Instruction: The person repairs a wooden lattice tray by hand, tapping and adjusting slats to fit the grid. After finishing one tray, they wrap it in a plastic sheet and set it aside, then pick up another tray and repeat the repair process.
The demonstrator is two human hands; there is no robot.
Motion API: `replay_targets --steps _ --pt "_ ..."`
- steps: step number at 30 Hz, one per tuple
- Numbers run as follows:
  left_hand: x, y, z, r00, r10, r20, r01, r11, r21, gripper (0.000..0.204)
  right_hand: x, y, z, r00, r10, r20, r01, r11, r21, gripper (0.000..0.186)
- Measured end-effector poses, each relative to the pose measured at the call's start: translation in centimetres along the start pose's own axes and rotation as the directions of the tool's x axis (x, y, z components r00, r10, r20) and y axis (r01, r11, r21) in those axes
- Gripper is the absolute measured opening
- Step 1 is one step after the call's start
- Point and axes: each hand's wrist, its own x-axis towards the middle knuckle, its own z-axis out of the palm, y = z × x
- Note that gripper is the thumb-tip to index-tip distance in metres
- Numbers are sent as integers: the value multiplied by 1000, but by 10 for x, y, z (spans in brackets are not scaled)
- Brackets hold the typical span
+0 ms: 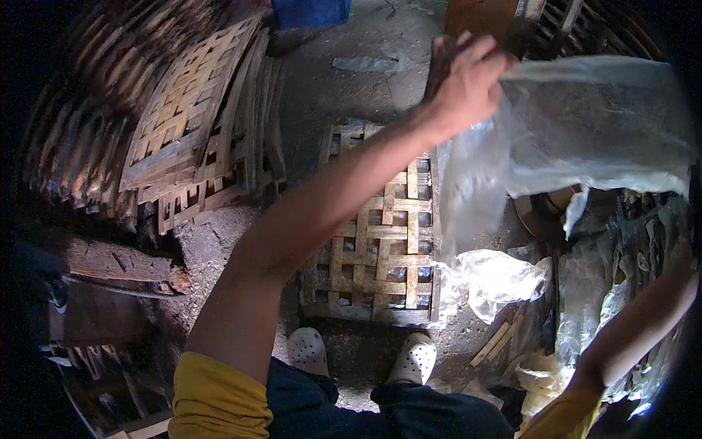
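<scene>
My left arm reaches across the middle, and my left hand (472, 80) is closed on the upper left corner of a translucent plastic sheet (585, 124). The sheet spreads to the right, and part of it hangs down, blurred, beside a woven bamboo lattice panel (376, 245). That panel lies flat on the floor in front of my feet, with shiny plastic showing through its gaps. My left forearm hides part of its far end. On the right my other forearm runs up to the dark rim of the picture, and its hand is out of sight.
Several woven lattice panels (194, 110) lean in a stack at the upper left. A bright crumpled plastic piece (504, 282) and thin bamboo strips (499, 340) lie right of the flat panel. More plastic sheets (585, 293) hang at the right. A rough wooden plank (117, 260) is at the left.
</scene>
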Motion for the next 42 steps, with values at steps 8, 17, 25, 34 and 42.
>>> replay_targets --steps 8,17,25,34,42 --pt "-5 -88 1 997 67 38 -64 995 -75 49 -36 -113 1 986 -163 -27 164 944 287 16" --pt "-171 -172 -44 862 -72 502 31 996 89 58 -164 -291 94 916 -391 93 122 490 863 33" --pt "-297 -138 -54 -83 -522 849 907 -393 -153 47 -263 -356 177 787 -547 284 -11 448 894 31" --pt "-308 -101 -68 -93 -862 498 983 -159 -91 57 -302 -336 194 727 -527 440 -272 367 889 51" --pt "-345 -94 -105 3 -810 586 1000 -11 -20 81 -279 -217 279 836 217 503 -449 798 402 79"
